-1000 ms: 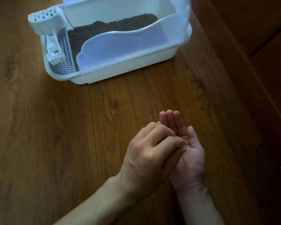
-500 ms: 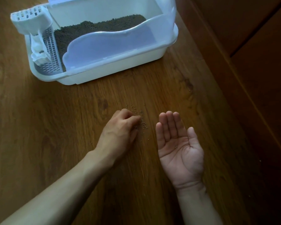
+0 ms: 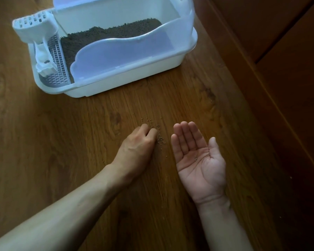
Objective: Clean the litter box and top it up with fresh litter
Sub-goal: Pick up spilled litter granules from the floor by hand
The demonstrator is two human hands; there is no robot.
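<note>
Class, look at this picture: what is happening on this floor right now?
A person is picking up spilled litter granules from the wooden floor. The left hand, knuckles up, has its fingertips down on the little cluster. The right hand lies open beside it, palm up, with a granule or two in the palm. The white litter box stands further away, holding dark litter, its scoop propped at the left end.

White litter box (image 3: 127,82) at upper left holds dark grey-brown litter (image 3: 105,36); the floor (image 3: 62,142) is brown woodgrain.
</note>
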